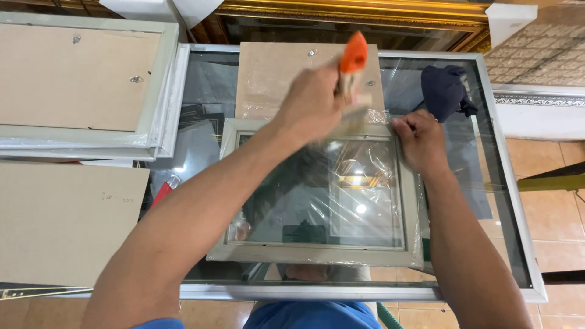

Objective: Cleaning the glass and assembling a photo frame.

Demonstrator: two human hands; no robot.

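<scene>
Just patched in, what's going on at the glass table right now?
A person is working on a silver picture frame lying flat on the glass table, covered in clear plastic wrap. The left hand holds an orange-handled tool over the frame's top edge; it is blurred. The right hand presses on the frame's top right corner. A brown backing board lies behind the frame, a dark cloth to its right, and stacked frames to the left.
</scene>
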